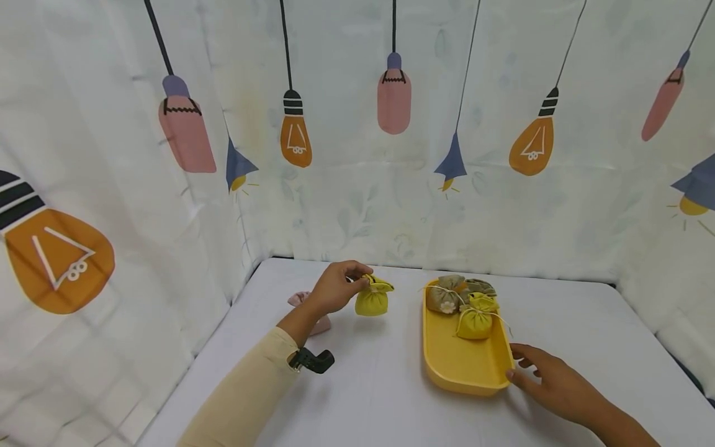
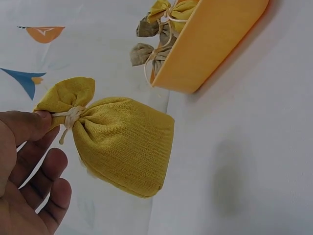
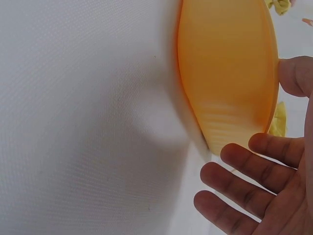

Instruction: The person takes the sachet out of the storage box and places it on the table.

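Pinching yellow drawstring pouch (image 1: pixel 372 303) by tied neck, above table (image 1: pixel 380 385), left of yellow tray (image 1: pixel 460 360): left hand (image 1: pixel 337 288). Right hand (image 1: pixel 550 382): fingers (image 3: pixel 257 167) spread, thumb at tray's rim. More pouches (image 1: pixel 475 324) in tray.

Head camera looks forward and down; nearer wrist cameras both show the tray (image 2: pixel 210 44).

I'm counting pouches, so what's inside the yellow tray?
Inside the yellow tray, grayish pouches and a yellow pouch sit toward the far end. They cover the tray beneath; overlap hides their exact number.
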A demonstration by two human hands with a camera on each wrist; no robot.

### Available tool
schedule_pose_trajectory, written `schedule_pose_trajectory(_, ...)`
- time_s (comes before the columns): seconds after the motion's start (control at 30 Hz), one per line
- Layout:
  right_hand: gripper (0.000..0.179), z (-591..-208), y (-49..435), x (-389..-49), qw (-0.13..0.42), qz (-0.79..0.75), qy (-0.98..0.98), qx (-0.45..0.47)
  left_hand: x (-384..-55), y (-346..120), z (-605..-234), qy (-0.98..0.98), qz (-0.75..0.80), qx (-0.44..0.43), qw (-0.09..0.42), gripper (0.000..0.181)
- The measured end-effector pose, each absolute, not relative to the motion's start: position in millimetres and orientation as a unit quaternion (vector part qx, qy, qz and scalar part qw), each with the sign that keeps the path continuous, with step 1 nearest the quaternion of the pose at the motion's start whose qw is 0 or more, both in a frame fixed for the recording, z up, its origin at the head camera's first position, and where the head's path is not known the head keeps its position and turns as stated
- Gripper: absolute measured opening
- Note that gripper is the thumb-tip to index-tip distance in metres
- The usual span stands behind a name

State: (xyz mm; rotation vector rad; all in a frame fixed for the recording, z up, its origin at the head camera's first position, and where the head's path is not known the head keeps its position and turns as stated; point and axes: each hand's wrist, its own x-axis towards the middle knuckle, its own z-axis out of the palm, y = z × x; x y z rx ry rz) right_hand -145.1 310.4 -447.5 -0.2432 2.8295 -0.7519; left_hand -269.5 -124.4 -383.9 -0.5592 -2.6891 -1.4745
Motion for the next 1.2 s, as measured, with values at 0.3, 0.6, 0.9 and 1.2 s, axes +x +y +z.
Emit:
schedule_pose_trajectory(0.3,0.075,-447,310,-145,0.103,-0.254,0.958,-0.079,-271,-139,-387,-0.869,-0.466,-0.169,0.014,0.018)
schedule_pose_trajectory(0.6,0.076,-447,310,-144,0.103,-0.255,0.958,-0.078,-274,-149,-393,-0.868,-0.474,-0.152,0.009,0.018)
schedule_pose_trajectory(0.9,0.075,-447,310,-143,0.100,-0.256,0.958,-0.083,-275,-159,-398,-0.861,-0.485,-0.153,0.014,0.018)
schedule_pose_trajectory(1.2,0.075,-446,309,-144,0.103,-0.255,0.958,-0.084,-273,-154,-394,-0.853,-0.498,-0.158,0.002,0.021)
